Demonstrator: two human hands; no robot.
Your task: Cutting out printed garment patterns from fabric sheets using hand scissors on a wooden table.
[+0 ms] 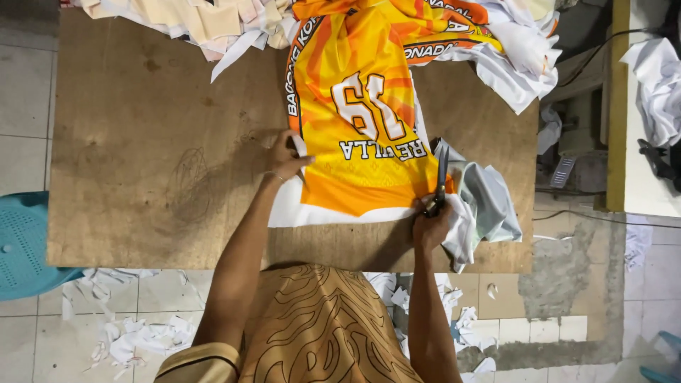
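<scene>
Orange-yellow printed fabric panel (362, 120) lies flat on brown wooden worktop (156, 163), running from far edge toward near edge, white border at near end. Left hand (285, 156) at panel's left edge, fingers pinched on white border strip. Right hand (430, 225) at panel's near right corner, fingers clamped on scissors (440, 181), blades pointing away along right edge. Pale fabric offcut (489, 202) bunched just right of scissors. Fabric pile (206, 21) at far edge. Paper scraps (128, 340) on tiled floor; teal stool (25, 241) left.
</scene>
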